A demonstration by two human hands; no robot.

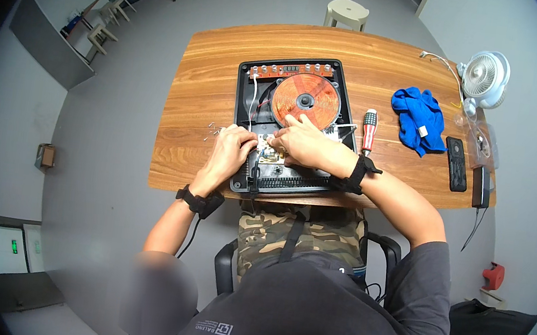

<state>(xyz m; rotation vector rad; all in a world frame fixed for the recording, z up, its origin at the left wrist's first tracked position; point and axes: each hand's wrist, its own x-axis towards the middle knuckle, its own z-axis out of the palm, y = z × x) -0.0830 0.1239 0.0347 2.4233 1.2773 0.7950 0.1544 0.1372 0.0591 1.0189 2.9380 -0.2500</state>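
Note:
An opened induction cooker lies in its black housing on the table before me, with a round copper coil inside. A small circuit board sits below the coil. At the housing's left side my left hand is closed, its fingertips by the board and a white wire; what they pinch is hidden. My right hand reaches over the board from the right. Its thumb and forefinger grip the board, while other fingertips rest at the coil's lower edge. An orange strip board runs along the far end.
Several screws lie left of the housing. On the right are a red-handled screwdriver, a blue cloth, a black phone-like device, a black box with a cable and a white fan. A stool stands beyond the table.

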